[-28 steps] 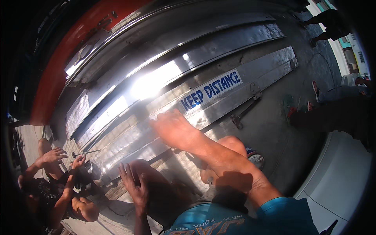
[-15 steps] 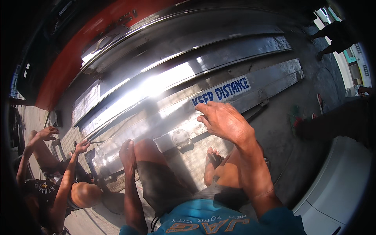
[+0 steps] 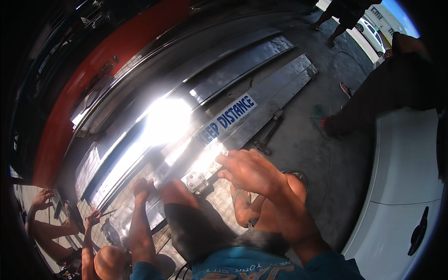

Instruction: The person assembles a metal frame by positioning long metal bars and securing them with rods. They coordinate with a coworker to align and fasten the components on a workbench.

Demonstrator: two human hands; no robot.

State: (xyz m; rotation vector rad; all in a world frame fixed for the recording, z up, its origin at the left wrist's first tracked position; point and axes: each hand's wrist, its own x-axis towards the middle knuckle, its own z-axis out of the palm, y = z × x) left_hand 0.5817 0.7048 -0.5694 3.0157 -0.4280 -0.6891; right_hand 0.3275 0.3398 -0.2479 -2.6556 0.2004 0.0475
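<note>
A long silvery metal bumper beam [image 3: 280,84] lies slantwise before me, bearing a white sticker [image 3: 233,114] with blue lettering. My right hand [image 3: 249,170] hovers at the beam's near edge, below the sticker. Its fingers are curled in with the thumb underneath; whatever they may hold is hidden. Beside my left knee, my left hand [image 3: 143,187] is closed against the beam's left part, and its palm side does not show. A round bolted metal plate [image 3: 196,180] juts from the near edge between my hands.
More long metal beams [image 3: 242,65] lie beyond, in strong glare, before a red panel [image 3: 70,112]. At the left a co-worker's hand [image 3: 93,218] touches a thin rod. A white car door [image 3: 401,177] stands at right, near another person's dark-clothed leg [image 3: 368,98].
My right hand has come off the sticker, down toward the beam's near edge. My left hand has curled into a closed shape. The whole view has tilted and shifted.
</note>
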